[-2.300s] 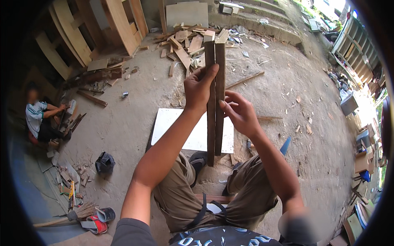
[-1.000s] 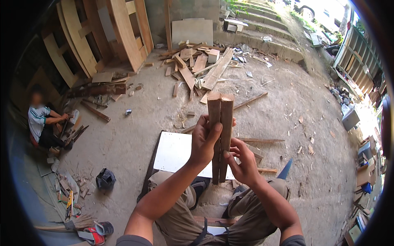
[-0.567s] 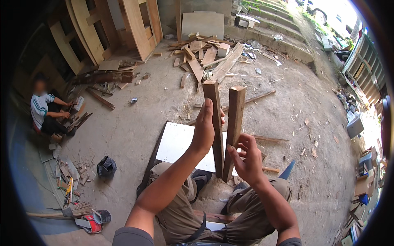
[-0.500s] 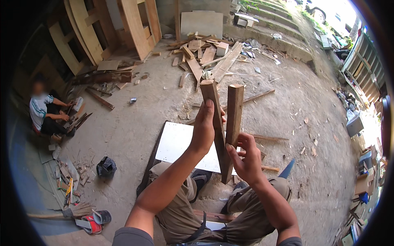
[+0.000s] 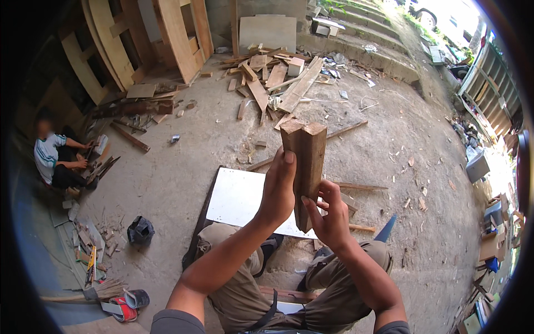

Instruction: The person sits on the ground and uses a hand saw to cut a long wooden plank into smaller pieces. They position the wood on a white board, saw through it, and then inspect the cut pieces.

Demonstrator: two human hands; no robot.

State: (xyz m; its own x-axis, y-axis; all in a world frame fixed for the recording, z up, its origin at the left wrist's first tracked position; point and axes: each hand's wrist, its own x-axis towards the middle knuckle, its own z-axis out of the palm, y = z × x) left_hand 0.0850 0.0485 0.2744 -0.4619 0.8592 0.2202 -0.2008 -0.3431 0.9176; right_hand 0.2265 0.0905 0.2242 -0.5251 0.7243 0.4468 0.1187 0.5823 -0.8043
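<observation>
Two short brown wooden battens stand side by side between my hands, their long faces together and their top ends nearly level. My left hand (image 5: 279,186) is closed round the left batten (image 5: 290,136), thumb along its near face. Lower down, my right hand (image 5: 329,217) grips the right batten (image 5: 315,147) with thumb and fingers at its edge. The battens tilt away from me, above a white board (image 5: 236,195) on the ground between my knees. My palms hide parts of both pieces.
A pile of scrap wood (image 5: 261,83) lies ahead, before concrete steps (image 5: 372,33). At the left sits another person (image 5: 55,156) handling wood. A black bucket-like container (image 5: 141,231), a broom (image 5: 105,290) and a blue saw blade (image 5: 386,229) are on the ground.
The two battens, apart at the top before, are now brought together side by side. My right hand has moved slightly left and the battens' lower ends have risen.
</observation>
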